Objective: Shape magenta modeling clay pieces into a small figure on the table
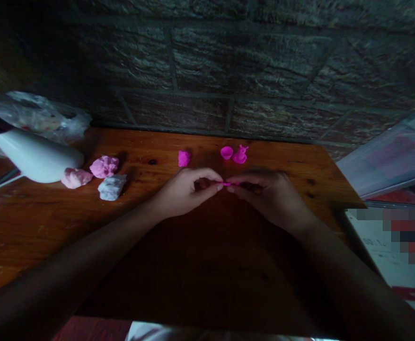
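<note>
Between my two hands, above the wooden table, is a thin strip of magenta modelling clay (226, 183). My left hand (189, 189) pinches its left end between thumb and fingertips. The right end is pinched the same way by my right hand (273, 196). Just beyond the hands stand a small magenta clay cup (226, 152) and a magenta clay figure (240, 155) with thin points on top. A rough magenta clay lump (184, 158) lies past my left hand.
On the left are pink clay lumps (104, 166) and a white one (111, 187), beside a white rounded object (40, 156) and a clear plastic bag (47, 118). A stone-block wall (200, 61) borders the table's (150, 147) far edge. Pale panels stand at the right.
</note>
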### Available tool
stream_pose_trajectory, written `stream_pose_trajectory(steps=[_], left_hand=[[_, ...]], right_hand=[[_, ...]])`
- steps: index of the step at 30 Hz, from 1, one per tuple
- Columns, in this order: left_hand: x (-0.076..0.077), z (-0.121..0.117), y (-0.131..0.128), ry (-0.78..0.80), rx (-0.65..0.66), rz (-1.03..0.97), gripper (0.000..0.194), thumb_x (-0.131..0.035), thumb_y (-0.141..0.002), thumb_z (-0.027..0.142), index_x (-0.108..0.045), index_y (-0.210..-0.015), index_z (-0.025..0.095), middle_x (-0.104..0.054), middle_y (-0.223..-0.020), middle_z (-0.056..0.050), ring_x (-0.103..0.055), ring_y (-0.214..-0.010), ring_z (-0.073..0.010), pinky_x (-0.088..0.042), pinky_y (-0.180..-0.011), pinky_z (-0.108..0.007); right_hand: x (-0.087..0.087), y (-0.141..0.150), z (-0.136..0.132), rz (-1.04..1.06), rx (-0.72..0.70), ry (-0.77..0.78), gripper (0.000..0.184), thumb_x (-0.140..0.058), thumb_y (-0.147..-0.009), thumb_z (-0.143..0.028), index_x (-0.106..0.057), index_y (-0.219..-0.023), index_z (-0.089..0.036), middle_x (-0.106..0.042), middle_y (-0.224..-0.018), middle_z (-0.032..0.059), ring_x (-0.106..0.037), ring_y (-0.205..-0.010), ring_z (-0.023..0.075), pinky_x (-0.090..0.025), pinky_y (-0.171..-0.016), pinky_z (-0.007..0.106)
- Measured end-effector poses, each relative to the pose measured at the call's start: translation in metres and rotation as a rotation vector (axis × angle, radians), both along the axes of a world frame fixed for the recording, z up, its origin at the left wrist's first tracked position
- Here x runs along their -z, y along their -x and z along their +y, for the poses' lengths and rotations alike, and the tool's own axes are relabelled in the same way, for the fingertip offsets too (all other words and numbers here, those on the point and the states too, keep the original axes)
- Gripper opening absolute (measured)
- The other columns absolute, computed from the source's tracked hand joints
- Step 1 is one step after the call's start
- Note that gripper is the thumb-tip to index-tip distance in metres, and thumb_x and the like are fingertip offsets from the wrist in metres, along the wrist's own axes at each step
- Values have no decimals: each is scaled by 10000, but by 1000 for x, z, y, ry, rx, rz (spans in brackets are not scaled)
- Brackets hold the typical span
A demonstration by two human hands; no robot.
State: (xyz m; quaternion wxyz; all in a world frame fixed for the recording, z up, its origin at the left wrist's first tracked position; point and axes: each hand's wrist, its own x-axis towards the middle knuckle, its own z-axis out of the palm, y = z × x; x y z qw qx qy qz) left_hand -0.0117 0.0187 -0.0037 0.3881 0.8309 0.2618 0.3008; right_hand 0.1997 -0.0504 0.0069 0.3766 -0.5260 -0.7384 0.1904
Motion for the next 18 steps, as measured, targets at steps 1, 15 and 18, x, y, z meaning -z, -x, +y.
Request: stream_pose_trajectory(steps=[1, 15, 18], left_hand=[[0, 0, 0, 22, 0, -13, 151, -658, -928, 263, -752, -967, 151, -783, -897, -54, -703, -776, -149, -531, -696, -238], [2, 0, -1, 221, 28, -148, 144, -689, -893, 253, -745, -951, 134, -784, -954, -82, -727, -872, -173, -581, -796, -281], [1, 0, -1, 242, 37, -141, 141, -673, -906, 257, -743, -930, 136, -785, -938, -76, -725, -869, -168, -581, -804, -284]], right_hand=[[-1, 0, 0, 7, -5, -19, 123, -764, -879, -184, -815, -976, -240, -806, -917, 30, -726, -753, 162, -537, -681, 266], [-5, 4, -1, 21, -30, -116, 100, -738, -910, -199, -806, -967, -244, -803, -915, 35, -735, -794, 174, -560, -726, 284], [-5, 4, -2, 11, -48, -132, 106, -729, -915, -186, -810, -954, -243, -805, -900, 36, -737, -786, 174, -566, -733, 285]])
